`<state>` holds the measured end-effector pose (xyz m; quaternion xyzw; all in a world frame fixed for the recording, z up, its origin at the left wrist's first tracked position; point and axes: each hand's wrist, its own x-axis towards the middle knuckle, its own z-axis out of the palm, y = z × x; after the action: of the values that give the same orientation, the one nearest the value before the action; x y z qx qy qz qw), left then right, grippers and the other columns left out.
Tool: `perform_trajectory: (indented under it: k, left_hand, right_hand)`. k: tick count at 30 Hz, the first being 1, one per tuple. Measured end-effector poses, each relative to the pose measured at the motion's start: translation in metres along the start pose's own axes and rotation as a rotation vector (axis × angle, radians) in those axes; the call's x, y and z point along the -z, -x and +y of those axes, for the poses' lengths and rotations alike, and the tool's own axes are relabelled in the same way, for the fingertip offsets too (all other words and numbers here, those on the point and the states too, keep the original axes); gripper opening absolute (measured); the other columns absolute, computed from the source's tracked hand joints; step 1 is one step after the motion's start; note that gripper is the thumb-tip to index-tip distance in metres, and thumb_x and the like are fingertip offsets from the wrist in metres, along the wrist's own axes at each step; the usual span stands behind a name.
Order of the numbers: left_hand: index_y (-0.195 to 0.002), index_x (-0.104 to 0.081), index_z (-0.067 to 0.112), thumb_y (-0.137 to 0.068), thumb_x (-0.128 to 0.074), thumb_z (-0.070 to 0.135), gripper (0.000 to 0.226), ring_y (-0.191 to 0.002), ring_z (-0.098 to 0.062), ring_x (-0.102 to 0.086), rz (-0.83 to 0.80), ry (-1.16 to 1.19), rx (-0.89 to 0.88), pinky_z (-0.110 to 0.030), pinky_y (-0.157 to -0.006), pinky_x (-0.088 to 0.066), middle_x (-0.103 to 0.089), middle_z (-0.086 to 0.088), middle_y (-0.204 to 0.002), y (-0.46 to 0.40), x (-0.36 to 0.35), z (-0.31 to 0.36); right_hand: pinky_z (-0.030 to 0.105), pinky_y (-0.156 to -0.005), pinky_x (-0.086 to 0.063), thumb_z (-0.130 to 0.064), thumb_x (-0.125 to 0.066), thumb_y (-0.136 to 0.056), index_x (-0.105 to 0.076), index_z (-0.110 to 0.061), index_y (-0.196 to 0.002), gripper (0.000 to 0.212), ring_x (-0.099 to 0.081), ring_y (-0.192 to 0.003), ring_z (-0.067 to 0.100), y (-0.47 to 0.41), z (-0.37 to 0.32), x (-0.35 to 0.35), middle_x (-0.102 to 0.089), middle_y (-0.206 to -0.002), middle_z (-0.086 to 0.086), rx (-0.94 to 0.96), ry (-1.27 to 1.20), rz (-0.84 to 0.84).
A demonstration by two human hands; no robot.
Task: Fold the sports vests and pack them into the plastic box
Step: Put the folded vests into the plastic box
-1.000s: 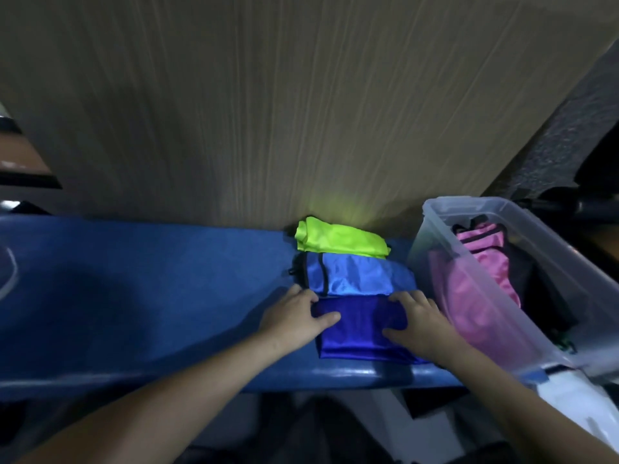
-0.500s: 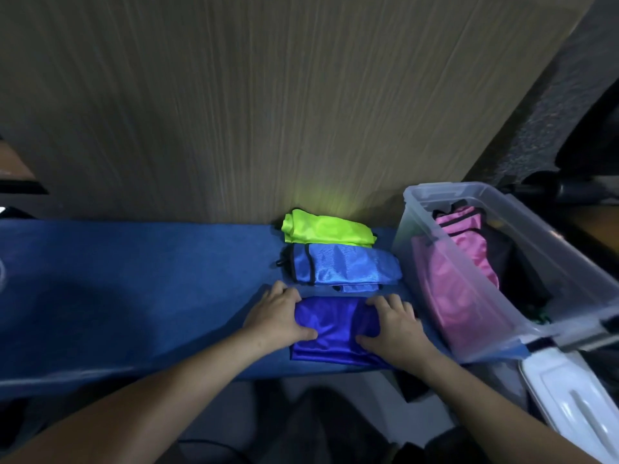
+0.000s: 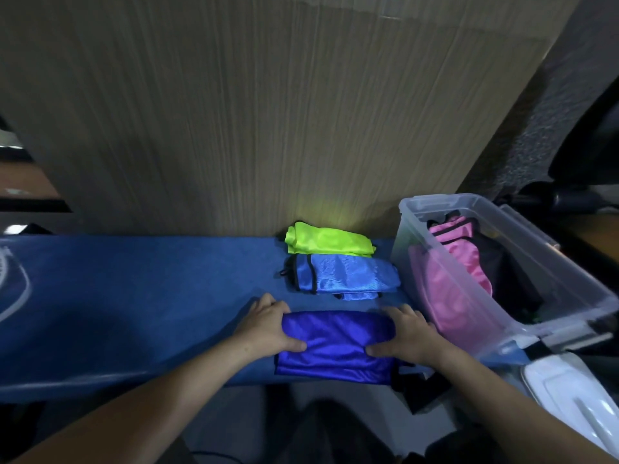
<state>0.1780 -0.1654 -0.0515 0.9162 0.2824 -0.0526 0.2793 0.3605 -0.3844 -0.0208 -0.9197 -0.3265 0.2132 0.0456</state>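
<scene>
While both the left hand (image 3: 268, 324) and right hand (image 3: 407, 334) clasp the folded dark-blue vest (image 3: 335, 346) | risk: slippery folds spring open when lifted off bench's near edge (image 3: 134, 380) toward plastic box (image 3: 502, 333)

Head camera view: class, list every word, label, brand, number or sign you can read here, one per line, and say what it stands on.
None can be read.
Dark blue vest, light blue vest, neon yellow vest: no print shows.
Plastic box and its white lid: no label shows.
Blue table cover: a white curved line at its left edge, no letters.
</scene>
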Motion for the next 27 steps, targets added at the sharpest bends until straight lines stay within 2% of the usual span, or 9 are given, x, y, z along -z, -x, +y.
perform_trajectory:
  k: [7, 11, 15, 17, 19, 21, 23, 25, 27]
  left_hand:
    - [-0.093, -0.050, 0.023, -0.070, -0.086, 0.045, 0.047, -0.102, -0.016, -0.050, 0.025, 0.052, -0.070, -0.026, -0.080, -0.039, -0.053, 0.005, -0.102, 0.004, -0.003, 0.004]
    - [-0.086, -0.049, 0.024, -0.072, -0.086, 0.035, 0.041, -0.071, -0.006, -0.053, 0.003, 0.185, -0.067, -0.015, -0.056, -0.037, -0.058, 0.011, -0.077, 0.008, -0.001, 0.006]
    - [-0.089, -0.052, 0.022, -0.070, -0.086, 0.030, 0.040, -0.064, -0.005, -0.052, -0.042, 0.339, -0.071, -0.024, -0.062, -0.042, -0.060, 0.011, -0.072, 0.007, 0.000, 0.005]
    - [-0.093, -0.055, 0.019, -0.071, -0.085, 0.021, 0.038, -0.063, -0.005, -0.054, -0.037, 0.475, -0.061, -0.026, -0.063, -0.045, -0.063, 0.010, -0.070, 0.008, 0.006, 0.006]
    - [-0.097, -0.056, 0.016, -0.073, -0.085, 0.010, 0.038, -0.064, -0.005, -0.057, -0.013, 0.597, -0.063, -0.022, -0.063, -0.047, -0.066, 0.010, -0.070, 0.008, 0.016, 0.011]
    - [-0.102, -0.056, 0.013, -0.076, -0.084, 0.003, 0.039, -0.071, -0.006, -0.061, 0.018, 0.705, -0.072, -0.019, -0.065, -0.049, -0.068, 0.008, -0.078, 0.008, 0.031, 0.021]
    - [-0.110, -0.055, 0.008, -0.077, -0.083, 0.000, 0.044, -0.083, -0.010, -0.065, 0.037, 0.820, -0.106, -0.018, -0.069, -0.052, -0.070, -0.003, -0.094, 0.006, 0.050, 0.036]
    - [-0.117, -0.053, 0.006, -0.070, -0.086, 0.008, 0.057, -0.090, -0.015, -0.068, 0.030, 0.908, -0.157, -0.023, -0.075, -0.057, -0.072, -0.013, -0.105, 0.005, 0.072, 0.057]
    - [-0.121, -0.053, 0.007, -0.063, -0.086, 0.020, 0.067, -0.093, -0.022, -0.069, 0.011, 0.921, -0.217, -0.033, -0.083, -0.057, -0.074, -0.016, -0.109, 0.003, 0.095, 0.083]
  right_hand:
    - [0.040, -0.104, -0.038, -0.063, -0.081, -0.064, -0.047, -0.021, -0.133, 0.088, -0.041, -0.127, 0.027, 0.004, 0.001, -0.013, -0.047, -0.134, 0.003, 0.012, -0.005, 0.023]
    - [0.033, -0.091, -0.044, -0.051, -0.086, -0.061, -0.053, -0.020, -0.115, 0.070, -0.052, -0.110, 0.023, 0.007, 0.005, -0.017, -0.056, -0.116, 0.001, 0.087, -0.143, 0.097]
    - [0.034, -0.072, -0.049, -0.036, -0.087, -0.065, -0.047, -0.019, -0.097, 0.054, -0.058, -0.080, 0.018, 0.020, 0.002, -0.010, -0.061, -0.087, -0.003, 0.093, -0.306, 0.148]
    - [0.030, -0.067, -0.050, -0.032, -0.086, -0.067, -0.047, -0.018, -0.096, 0.052, -0.060, -0.075, 0.015, 0.028, 0.000, -0.003, -0.063, -0.085, -0.003, 0.100, -0.380, 0.166]
    - [0.017, -0.066, -0.049, -0.032, -0.087, -0.067, -0.048, -0.022, -0.104, 0.055, -0.061, -0.077, 0.006, 0.038, -0.001, 0.005, -0.065, -0.093, -0.005, 0.120, -0.458, 0.190]
    - [0.006, -0.074, -0.044, -0.033, -0.088, -0.068, -0.046, -0.030, -0.121, 0.068, -0.060, -0.090, -0.001, 0.052, -0.001, 0.014, -0.063, -0.109, -0.012, 0.177, -0.527, 0.236]
    - [0.009, -0.085, -0.045, -0.035, -0.088, -0.068, -0.041, -0.041, -0.134, 0.081, -0.060, -0.100, 0.002, 0.068, -0.001, 0.025, -0.061, -0.117, -0.017, 0.244, -0.576, 0.289]
    - [0.014, -0.088, -0.046, -0.033, -0.088, -0.069, -0.047, -0.045, -0.130, 0.074, -0.061, -0.102, 0.000, 0.083, -0.002, 0.039, -0.062, -0.115, -0.020, 0.287, -0.624, 0.355]
    - [0.012, -0.086, -0.043, -0.029, -0.088, -0.071, -0.057, -0.039, -0.117, 0.057, -0.060, -0.100, -0.007, 0.096, -0.001, 0.056, -0.064, -0.110, -0.023, 0.305, -0.664, 0.420]
